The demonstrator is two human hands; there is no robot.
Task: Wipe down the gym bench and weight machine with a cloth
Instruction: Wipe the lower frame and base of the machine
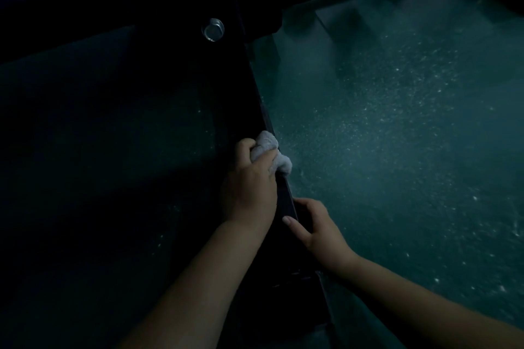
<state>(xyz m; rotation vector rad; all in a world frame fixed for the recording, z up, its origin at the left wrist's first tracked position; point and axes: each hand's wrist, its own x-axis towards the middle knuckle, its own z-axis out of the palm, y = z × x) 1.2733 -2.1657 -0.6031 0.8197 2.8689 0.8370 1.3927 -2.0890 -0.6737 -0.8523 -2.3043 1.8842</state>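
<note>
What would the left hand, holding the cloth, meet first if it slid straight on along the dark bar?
Probably nothing close: the left hand and cloth face bare bar, then perhaps the shiny knob; depth unclear.

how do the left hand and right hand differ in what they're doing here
The left hand grips a bunched pale cloth and presses it on the dark frame bar; the right hand holds no cloth and grips the bar bare. The left hand sits further up the bar, the right hand nearer the camera. The left comes from the bar's left side, the right from its right side. Both touch the same bar.
</note>
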